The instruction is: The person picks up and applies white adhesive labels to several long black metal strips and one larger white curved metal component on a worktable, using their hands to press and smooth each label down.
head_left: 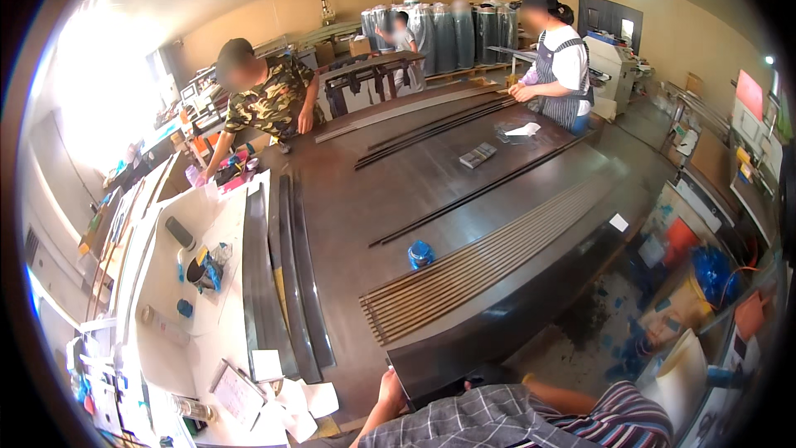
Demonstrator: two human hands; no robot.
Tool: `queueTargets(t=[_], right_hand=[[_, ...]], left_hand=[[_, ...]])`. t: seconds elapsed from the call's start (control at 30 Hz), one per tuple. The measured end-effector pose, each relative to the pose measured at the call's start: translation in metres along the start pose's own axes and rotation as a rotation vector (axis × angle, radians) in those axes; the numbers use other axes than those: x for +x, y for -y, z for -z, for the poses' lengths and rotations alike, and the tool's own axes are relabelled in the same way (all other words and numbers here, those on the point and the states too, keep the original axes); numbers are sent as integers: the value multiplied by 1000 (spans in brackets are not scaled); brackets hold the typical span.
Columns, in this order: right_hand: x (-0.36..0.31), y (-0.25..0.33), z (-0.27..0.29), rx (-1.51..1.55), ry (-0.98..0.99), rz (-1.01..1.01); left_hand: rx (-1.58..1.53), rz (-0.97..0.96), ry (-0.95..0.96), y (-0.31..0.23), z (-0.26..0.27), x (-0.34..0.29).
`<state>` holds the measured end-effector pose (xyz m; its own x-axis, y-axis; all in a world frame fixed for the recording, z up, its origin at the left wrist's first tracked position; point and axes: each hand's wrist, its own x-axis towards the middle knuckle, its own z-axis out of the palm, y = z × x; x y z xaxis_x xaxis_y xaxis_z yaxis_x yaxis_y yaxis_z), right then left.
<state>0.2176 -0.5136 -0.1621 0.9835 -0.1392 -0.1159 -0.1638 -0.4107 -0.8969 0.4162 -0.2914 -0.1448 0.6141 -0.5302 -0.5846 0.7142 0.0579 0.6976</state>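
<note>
A long glossy black sheet (497, 328) lies along the near edge of the dark table. My left hand (392, 390) is closed on the left end of this sheet, thumb at its corner. My right hand (468, 384) is almost wholly covered by my checked shirt; only a sliver shows by the sheet's near edge, so its grip cannot be made out. Just beyond the sheet lies a row of several thin brown strips (489, 261) side by side. A blue plastic-wrapped container (421, 254) stands past their left end.
Long dark strips (286, 282) lie left, beside a white surface with an open notebook (238, 392) and a dark cup (203, 274). A person in camouflage (274, 95) leans at the far left; another in a striped apron (555, 75) handles thin black rods (439, 133).
</note>
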Motion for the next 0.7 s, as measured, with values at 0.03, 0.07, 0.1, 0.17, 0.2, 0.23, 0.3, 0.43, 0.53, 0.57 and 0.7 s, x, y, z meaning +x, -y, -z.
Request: queueTargets(t=[0.03,0.07,0.1,0.17,0.2,0.23,0.3,0.43,0.53,0.57,0.7], right_hand=[[-7,-3,4,0,17,-8],[-14,-8,8,6,33,-16],[-20,-15,12,5,48,-28],[-35,-35,21,-2,60,-73],[-41,-36,29,-7,80,-96],[-43,-38,35,-12,98,-119],[-54,-6,46,-94,22,-191],[-68,2,52,-285,-94,-134],[-54,1,54,-268,-102,-114],[-53,2,55,-249,-106,-137],[-42,13,57,-171,-140,-236]], left_hand=[[20,16,3,-2,-2,-3],[40,33,5,-4,-3,-5],[32,47,42,-7,-4,-8],[23,75,134,-15,-11,-8],[-50,81,141,-16,-13,-8],[-122,87,149,-16,-17,-7],[-274,121,185,-26,-25,-13],[-424,192,265,-67,-57,-49],[-332,213,287,-71,-55,-51],[-289,226,300,-69,-54,-49],[-241,204,285,-85,-75,-49]])
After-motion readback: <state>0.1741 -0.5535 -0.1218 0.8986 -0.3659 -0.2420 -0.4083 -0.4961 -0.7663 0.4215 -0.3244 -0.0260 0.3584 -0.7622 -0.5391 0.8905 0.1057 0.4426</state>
